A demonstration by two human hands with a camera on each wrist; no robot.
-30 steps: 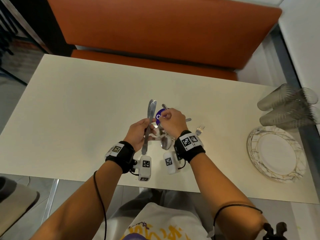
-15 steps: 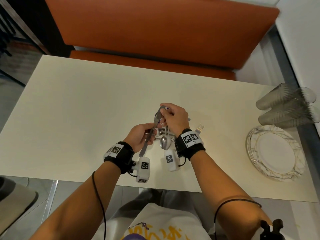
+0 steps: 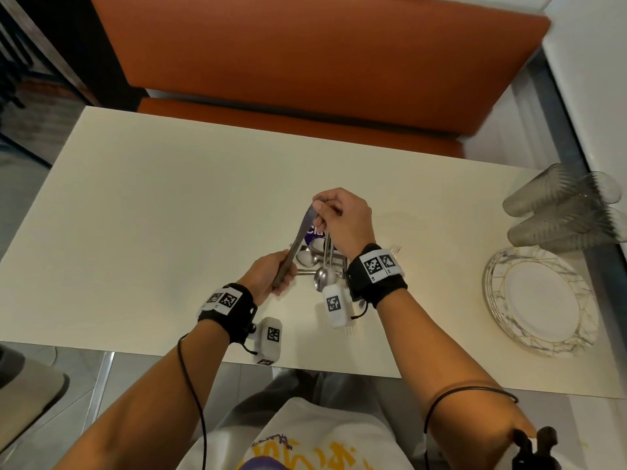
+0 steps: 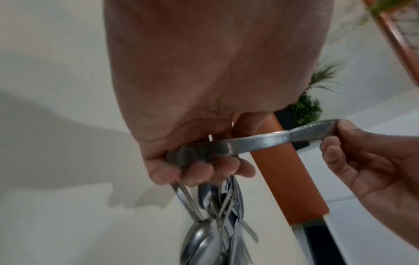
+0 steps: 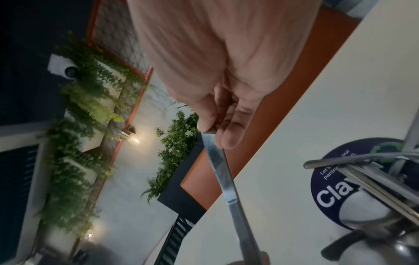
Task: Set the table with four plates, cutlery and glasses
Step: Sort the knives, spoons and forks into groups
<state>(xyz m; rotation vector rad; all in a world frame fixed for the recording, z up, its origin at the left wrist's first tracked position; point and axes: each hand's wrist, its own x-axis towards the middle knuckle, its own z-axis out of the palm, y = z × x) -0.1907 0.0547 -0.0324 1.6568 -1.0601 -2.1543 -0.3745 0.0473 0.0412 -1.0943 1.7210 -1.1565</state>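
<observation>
Nearest the person, the left hand (image 3: 268, 278) is curled around the handle end of a table knife (image 3: 294, 250), fingers wrapped under it. In the left wrist view, the same fingers (image 4: 199, 172) also sit above a bundle of spoons and other cutlery (image 4: 211, 229) that hangs below the hand; whether the left hand holds that bundle cannot be told.

The knife runs from the left hand toward 1 o'clock, rising to the right hand (image 3: 342, 220). The right hand pinches the serrated blade tip between thumb and fingertips (image 5: 231, 136). In the head view a spoon (image 3: 324, 278) hangs bowl-down beneath the right hand, handle running up into the fist.

Under both hands, on the cream table (image 3: 152, 232), lies a pile of remaining cutlery (image 3: 307, 257) on a dark round coaster (image 5: 333, 190) with white lettering. A fork (image 3: 393, 250) shows at the 3 o'clock edge of the pile, partly hidden by the right wrist band.

At 3 o'clock, well apart from the hands, a stack of plates (image 3: 539, 301) rests near the table's right edge. Just beyond it, at 2 o'clock, ribbed glasses (image 3: 559, 212) lie on their sides.

At 12 o'clock, past the far table edge, stands an orange bench (image 3: 305, 56).
</observation>
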